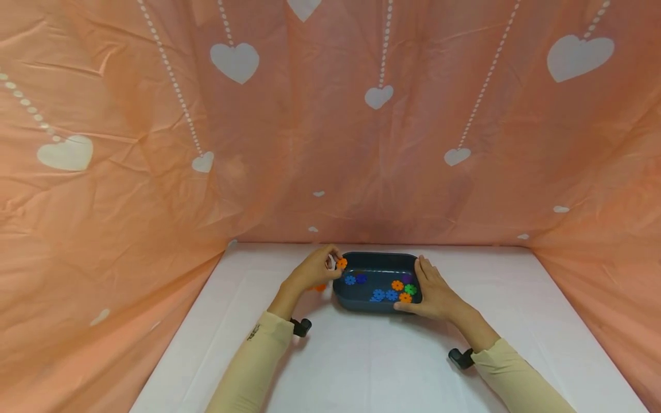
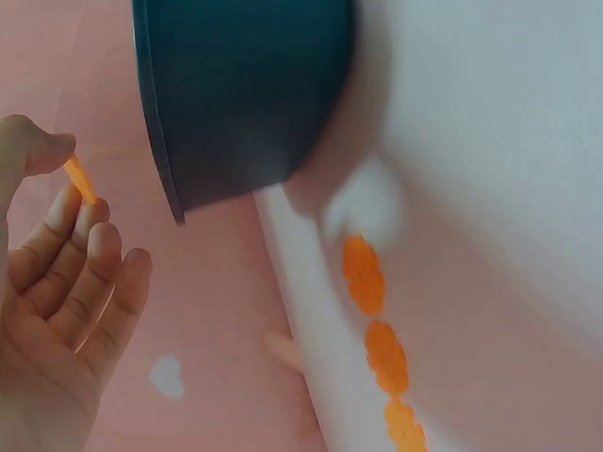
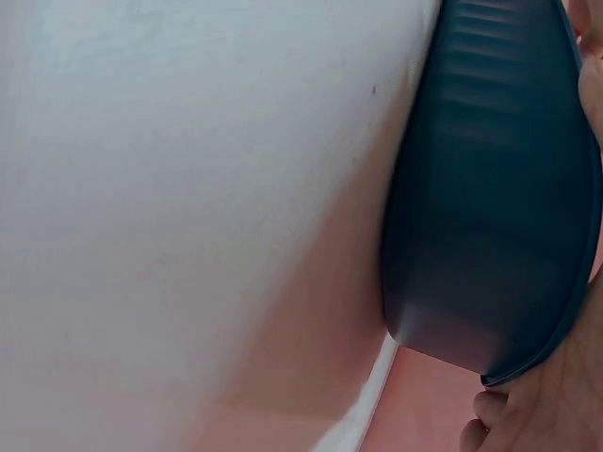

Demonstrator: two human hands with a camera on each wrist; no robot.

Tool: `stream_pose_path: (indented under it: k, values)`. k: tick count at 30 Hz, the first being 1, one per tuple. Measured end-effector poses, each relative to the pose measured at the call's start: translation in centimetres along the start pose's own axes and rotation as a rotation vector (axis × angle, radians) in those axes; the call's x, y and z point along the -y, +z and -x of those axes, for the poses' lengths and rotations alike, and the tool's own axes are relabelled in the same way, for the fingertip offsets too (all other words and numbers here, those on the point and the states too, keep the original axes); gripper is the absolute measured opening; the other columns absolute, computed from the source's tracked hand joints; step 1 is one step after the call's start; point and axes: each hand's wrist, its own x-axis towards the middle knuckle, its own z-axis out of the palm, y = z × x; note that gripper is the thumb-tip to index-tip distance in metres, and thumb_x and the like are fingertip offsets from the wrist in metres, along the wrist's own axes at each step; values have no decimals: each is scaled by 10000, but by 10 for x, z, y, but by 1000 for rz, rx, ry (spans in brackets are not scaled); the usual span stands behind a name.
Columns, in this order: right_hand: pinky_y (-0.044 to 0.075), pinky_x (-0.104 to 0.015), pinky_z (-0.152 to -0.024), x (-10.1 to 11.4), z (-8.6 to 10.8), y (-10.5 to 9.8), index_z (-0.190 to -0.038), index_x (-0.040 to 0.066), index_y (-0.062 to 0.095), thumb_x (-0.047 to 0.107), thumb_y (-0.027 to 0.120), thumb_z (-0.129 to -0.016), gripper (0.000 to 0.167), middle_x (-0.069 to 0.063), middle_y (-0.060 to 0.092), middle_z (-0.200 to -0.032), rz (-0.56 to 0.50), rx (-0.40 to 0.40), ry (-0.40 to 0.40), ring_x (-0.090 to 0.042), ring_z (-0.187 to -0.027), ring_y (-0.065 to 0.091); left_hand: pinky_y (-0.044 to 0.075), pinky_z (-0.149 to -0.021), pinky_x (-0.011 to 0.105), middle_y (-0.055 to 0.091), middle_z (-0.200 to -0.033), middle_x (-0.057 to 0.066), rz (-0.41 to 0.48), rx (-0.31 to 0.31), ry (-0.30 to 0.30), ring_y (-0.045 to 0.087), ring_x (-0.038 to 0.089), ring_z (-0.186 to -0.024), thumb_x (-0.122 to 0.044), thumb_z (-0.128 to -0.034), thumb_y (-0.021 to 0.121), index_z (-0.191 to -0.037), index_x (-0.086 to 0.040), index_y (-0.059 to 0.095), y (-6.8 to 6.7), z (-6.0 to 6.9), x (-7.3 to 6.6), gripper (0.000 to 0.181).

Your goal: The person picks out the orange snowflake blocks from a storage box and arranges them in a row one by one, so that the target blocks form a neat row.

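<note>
My left hand (image 1: 314,271) pinches an orange flower-shaped plastic piece (image 1: 342,263) between thumb and fingertips, at the left rim of a dark blue tray (image 1: 361,305). In the left wrist view that piece (image 2: 81,179) is edge-on, with the other fingers loosely bent. My right hand (image 1: 436,293) holds the tray's right end, thumb along the near side and fingers along the right rim. Inside the tray lie blue pieces (image 1: 392,295), orange pieces (image 1: 397,285), a green piece (image 1: 410,289) and a purple piece (image 1: 407,279).
Outside the tray, three orange pieces (image 2: 386,358) lie in a row on the white tabletop (image 1: 361,361), mostly hidden by my left hand in the head view. A peach curtain (image 1: 330,143) with white hearts hangs behind the table and along both sides.
</note>
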Motion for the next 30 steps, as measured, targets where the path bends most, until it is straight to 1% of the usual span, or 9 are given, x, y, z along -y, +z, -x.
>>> stream_pose_path:
  k: [3,7,9,13,19,24,30]
  values:
    - [103,-650,-1284,0,0,1,-1654,-129,87,744,770,-837,1376,-315,2,-1754,-1,4,5,-527,-1614,53,498,-791,331,629,-1085,56,6,-13,13,565,214,-909,-110,-945,800,-1186,-113,633,-5,4,8,293]
    - [103,-650,-1284,-1,0,1,-1655,-125,88,745,768,-839,1373,-312,-2,-1755,2,5,7,-532,-1612,53,508,-787,333,625,-1084,49,11,-24,29,566,213,-894,-92,-921,802,-1147,-97,632,-10,11,18,283]
    - [102,-650,-1285,-1,0,1,-1657,-122,85,748,765,-840,1373,-310,-4,-1756,2,7,6,-531,-1613,52,505,-772,325,626,-1075,48,2,-28,32,558,193,-876,-88,-909,798,-1129,-92,628,-13,14,24,279]
    - [100,-651,-1284,-2,1,1,-1659,-119,78,753,759,-842,1375,-312,-4,-1755,2,9,5,-524,-1616,45,493,-749,305,627,-1067,51,-23,-36,19,547,167,-840,-81,-892,793,-1107,-88,629,-18,20,35,271]
    - [100,-655,-1283,-2,2,-1,-1657,-122,80,745,765,-842,1374,-318,-3,-1753,4,6,3,-528,-1615,39,490,-761,310,624,-1090,70,-37,-38,-46,543,166,-833,-89,-906,786,-1125,-83,628,-25,32,50,270]
    - [98,-653,-1283,-2,1,-1,-1658,-120,74,748,762,-844,1374,-317,-6,-1754,7,10,-1,-526,-1616,36,500,-780,349,629,-1099,61,-41,-43,-107,556,189,-862,-98,-911,782,-1127,-83,631,-32,42,63,263]
    - [102,-654,-1282,-4,-1,1,-1660,-116,71,750,762,-843,1377,-313,-9,-1755,5,12,-1,-524,-1616,37,510,-811,379,637,-1110,67,-51,-25,-159,577,201,-903,-115,-919,803,-1145,-78,638,-39,52,78,282]
